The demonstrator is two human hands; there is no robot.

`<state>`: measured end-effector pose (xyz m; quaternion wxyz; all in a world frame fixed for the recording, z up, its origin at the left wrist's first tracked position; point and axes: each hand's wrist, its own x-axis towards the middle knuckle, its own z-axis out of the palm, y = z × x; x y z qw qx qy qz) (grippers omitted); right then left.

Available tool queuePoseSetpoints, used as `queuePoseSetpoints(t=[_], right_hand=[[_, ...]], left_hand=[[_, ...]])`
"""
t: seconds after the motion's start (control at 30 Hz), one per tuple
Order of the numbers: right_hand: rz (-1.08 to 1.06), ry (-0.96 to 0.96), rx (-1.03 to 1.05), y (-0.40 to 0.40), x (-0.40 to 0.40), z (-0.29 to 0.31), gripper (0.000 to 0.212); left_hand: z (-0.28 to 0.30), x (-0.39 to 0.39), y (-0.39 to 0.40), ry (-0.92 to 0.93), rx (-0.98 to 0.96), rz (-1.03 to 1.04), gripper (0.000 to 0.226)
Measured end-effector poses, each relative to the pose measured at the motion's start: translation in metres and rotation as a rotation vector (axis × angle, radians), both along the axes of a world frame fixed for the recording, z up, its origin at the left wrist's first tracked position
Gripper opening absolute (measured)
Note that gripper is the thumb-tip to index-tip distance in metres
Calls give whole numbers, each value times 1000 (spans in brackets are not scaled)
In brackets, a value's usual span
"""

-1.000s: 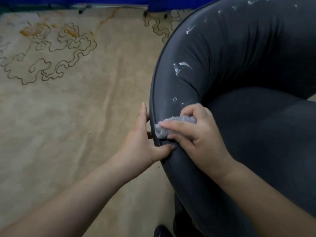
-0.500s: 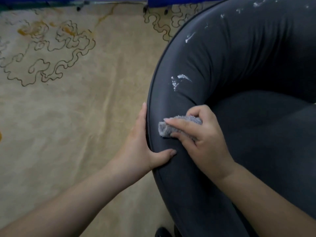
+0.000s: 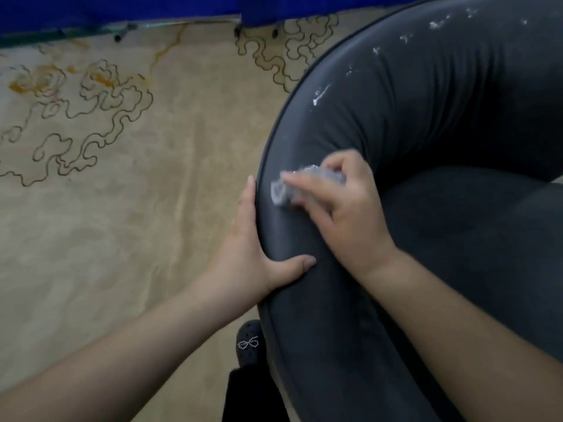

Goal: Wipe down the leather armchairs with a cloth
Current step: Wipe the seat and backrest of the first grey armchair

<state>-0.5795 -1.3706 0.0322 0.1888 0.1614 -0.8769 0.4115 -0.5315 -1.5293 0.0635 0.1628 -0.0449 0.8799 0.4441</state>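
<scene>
A dark grey leather armchair (image 3: 426, 123) fills the right side of the head view, with white flecks scattered over its curved arm further up. My right hand (image 3: 344, 208) grips a small bunched grey cloth (image 3: 286, 190) and presses it on the top of the arm; hand and cloth are blurred. My left hand (image 3: 249, 248) rests flat against the outer side of the arm, fingers straight along the piped edge, thumb lying over the top just below the cloth.
A beige carpet (image 3: 122, 208) with dark swirling outlines covers the floor to the left. A blue wall or skirt (image 3: 122, 10) runs along the far edge. My dark shoe (image 3: 248, 345) with a small bow shows under the chair's edge.
The white smears nearest my right hand are gone from the arm. The cloth has moved slightly up the arm. My left hand has stayed in place.
</scene>
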Motion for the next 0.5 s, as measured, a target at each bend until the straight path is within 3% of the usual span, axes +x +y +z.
queuePoseSetpoints(t=[0.1, 0.23, 0.3, 0.5], right_hand=[[-169, -103, -75, -2, -49, 6, 29], [-148, -182, -288, -1, -10, -5, 31], [-156, -206, -294, -1, 12, -11, 32], [-415, -320, -454, -4, -43, -1, 30]], left_hand=[[0, -25, -4, 45, -6, -82, 128], [3, -52, -13, 51, 0, -173, 129], [5, -64, -17, 43, 10, -224, 130], [3, -102, -24, 48, 26, -367, 134]])
